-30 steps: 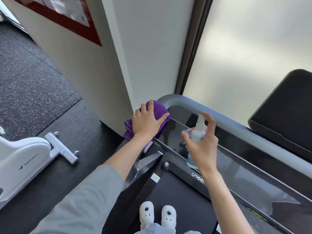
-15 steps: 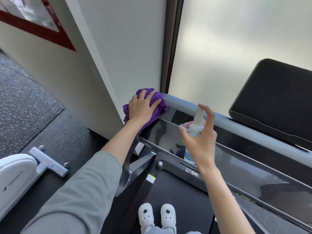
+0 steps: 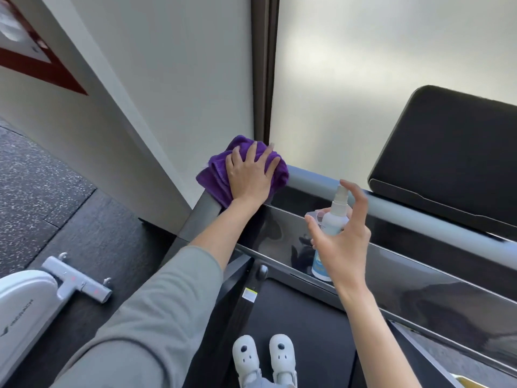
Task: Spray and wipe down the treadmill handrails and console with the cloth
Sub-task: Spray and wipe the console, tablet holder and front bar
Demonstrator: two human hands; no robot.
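One purple cloth (image 3: 215, 175) under left hand (image 3: 249, 177), one spray bottle (image 3: 333, 219) in right hand (image 3: 342, 239)

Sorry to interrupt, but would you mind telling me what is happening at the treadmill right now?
A person standing on the treadmill belt is cleaning it. Their left hand presses a purple cloth onto the corner of the grey handrail. Their right hand holds a small spray bottle above the glossy console, index finger over the nozzle.
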